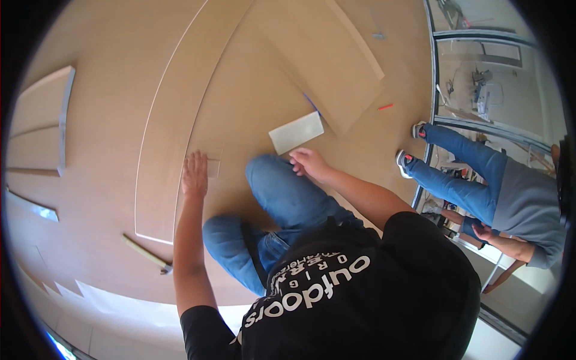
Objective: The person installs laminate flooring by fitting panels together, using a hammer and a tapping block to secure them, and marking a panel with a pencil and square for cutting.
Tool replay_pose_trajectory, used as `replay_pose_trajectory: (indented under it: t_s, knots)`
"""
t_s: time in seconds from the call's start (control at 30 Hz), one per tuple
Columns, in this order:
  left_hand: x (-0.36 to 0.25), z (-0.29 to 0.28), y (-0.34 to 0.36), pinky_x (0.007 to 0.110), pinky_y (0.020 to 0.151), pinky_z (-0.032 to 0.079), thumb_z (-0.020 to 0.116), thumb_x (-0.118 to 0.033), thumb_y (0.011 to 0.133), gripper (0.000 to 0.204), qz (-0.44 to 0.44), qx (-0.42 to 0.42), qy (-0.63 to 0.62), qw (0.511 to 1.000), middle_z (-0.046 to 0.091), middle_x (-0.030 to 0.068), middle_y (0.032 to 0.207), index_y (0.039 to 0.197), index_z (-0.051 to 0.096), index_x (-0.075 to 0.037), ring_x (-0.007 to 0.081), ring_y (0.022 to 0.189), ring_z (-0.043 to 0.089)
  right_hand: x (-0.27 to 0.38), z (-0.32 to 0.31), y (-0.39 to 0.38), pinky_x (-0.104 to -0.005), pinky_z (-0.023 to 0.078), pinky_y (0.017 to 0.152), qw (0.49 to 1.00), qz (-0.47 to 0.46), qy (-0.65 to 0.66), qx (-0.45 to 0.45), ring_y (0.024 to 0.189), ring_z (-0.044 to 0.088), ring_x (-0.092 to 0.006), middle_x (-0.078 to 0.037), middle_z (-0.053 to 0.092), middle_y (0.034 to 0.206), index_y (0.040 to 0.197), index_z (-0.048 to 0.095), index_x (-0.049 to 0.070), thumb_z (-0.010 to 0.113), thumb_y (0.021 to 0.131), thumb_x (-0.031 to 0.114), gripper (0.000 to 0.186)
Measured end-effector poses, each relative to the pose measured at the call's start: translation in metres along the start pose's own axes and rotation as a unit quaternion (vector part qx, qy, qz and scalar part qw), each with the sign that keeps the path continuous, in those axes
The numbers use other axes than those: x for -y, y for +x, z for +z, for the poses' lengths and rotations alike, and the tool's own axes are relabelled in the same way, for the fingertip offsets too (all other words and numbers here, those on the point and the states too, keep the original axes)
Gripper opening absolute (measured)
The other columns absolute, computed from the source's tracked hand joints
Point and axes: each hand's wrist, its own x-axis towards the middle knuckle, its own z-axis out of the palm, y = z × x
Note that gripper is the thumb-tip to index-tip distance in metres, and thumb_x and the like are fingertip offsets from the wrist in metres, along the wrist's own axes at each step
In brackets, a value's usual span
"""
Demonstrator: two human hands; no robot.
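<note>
My left hand (195, 173) lies flat, fingers stretched out, at the edge of a long brown panel (157, 186) with a thin white outline. A small clear square piece (213, 168) rests on the brown surface beside that hand. Over my bent knee, my right hand (309, 164) is closed with its fingers curled. Whatever it may hold is too small or hidden to name. Just beyond it sits a white rectangular box or block (296, 132), which the hand does not touch.
A hammer (147, 255) lies at the lower left, near a curved metal strip (33, 205) and a framed panel (42, 126). Large brown boards (336, 66) and a red stick (386, 107) lie ahead. Another person (480, 174) stands right, by glass panels (474, 78).
</note>
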Motion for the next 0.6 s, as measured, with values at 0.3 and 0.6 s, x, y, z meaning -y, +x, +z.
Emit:
replay_pose_trajectory:
  t_s: [0.3, 0.6]
  knots:
    - [-0.038, -0.013, 0.014, 0.042, 0.101, 0.046, 0.053, -0.016, 0.097, 0.038, 0.08, -0.002, 0.058, 0.995, 0.059, 0.0115, 0.131, 0.134, 0.055, -0.007, 0.0282, 0.127, 0.055, -0.158, -0.256, -0.013, -0.0355, 0.055, 0.063, 0.95, 0.047, -0.28, -0.134, 0.072, 0.067, -0.0186, -0.009, 0.068, 0.08, 0.099, 0.071, 0.007, 0.06, 0.098, 0.019, 0.017]
    - [-0.098, -0.013, -0.046, 0.052, 0.11, 0.039, 0.069, -0.035, 0.089, 0.063, -0.268, 0.044, -0.136, 0.953, 0.051, 0.0145, 0.142, 0.145, 0.051, -0.012, 0.0361, 0.132, 0.049, -0.102, -0.134, 0.133, -0.0498, 0.052, 0.095, 0.945, -0.024, -0.28, -0.168, 0.117, 0.063, -0.0446, -0.032, 0.065, 0.124, 0.121, 0.064, -0.002, 0.064, 0.092, 0.024, 0.04]
